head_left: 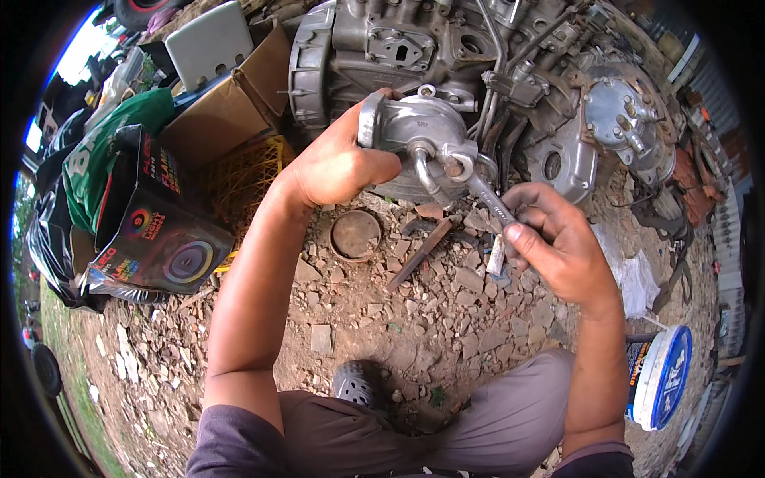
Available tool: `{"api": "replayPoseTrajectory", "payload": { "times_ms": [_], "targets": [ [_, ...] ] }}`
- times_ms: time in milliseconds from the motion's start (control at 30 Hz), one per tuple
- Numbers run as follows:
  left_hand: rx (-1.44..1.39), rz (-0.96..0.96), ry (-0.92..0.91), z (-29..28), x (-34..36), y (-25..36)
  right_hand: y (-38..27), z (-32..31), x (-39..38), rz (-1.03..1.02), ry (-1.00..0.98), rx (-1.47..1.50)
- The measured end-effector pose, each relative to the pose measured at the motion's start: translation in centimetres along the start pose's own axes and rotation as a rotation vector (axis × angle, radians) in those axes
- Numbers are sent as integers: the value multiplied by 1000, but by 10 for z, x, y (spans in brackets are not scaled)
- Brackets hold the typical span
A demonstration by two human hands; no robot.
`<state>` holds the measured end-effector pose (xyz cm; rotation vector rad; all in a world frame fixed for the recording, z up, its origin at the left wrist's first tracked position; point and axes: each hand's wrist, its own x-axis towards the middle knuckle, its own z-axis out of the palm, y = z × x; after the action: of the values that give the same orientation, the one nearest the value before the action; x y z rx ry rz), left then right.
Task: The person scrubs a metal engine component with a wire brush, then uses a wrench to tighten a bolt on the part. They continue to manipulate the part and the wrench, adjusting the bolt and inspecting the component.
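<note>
My left hand (339, 166) is wrapped round the flanged end of a silvery cast-metal housing (418, 121), with the thumb across its near side. A curved metal pipe (430, 177) comes out of the housing's underside. In my right hand (564, 245) is a wrench (490, 199), pinched between thumb and curled fingers. The wrench's upper end sits around or against a bolt head (454, 169) at the housing's lower right; the exact fit is hard to see. Right behind the housing stands a large greasy engine block (339, 84); I cannot tell whether the two are joined.
A round metal cover (610, 111) is on the engine's right. Below lie a shallow round dish (356, 235) and a wooden strip (422, 253) on stony ground. Cardboard box (219, 115), black printed box (159, 215) and yellow crate (247, 179) stand left; a blue-lidded bucket (669, 378) is right.
</note>
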<state>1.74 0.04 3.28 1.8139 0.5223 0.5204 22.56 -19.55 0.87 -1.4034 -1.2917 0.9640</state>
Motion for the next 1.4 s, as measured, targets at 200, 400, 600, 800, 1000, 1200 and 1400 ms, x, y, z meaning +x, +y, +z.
{"api": "replayPoseTrajectory", "payload": {
  "times_ms": [200, 400, 600, 800, 1000, 1200, 1400],
  "targets": [
    [67, 91, -48, -5, -3, 0, 5, -15, 1, 77, -26, 7],
    [399, 195, -77, -9, -6, 10, 8, -26, -1, -51, -37, -84],
    [569, 652, -71, -4, -17, 21, -4, -35, -6, -61, -106, -195],
    [697, 651, -27, 1, -16, 24, 3, -31, -2, -18, -97, -299],
    [653, 657, -65, 7, -8, 16, 20, -31, 9, 8, -89, -324],
    [619, 667, -92, 20, -4, 9, 12, -43, 10, 59, -164, -407],
    [567, 621, -141, 24, -3, 5, 4, -45, 1, 116, -140, -436]
  ]
}}
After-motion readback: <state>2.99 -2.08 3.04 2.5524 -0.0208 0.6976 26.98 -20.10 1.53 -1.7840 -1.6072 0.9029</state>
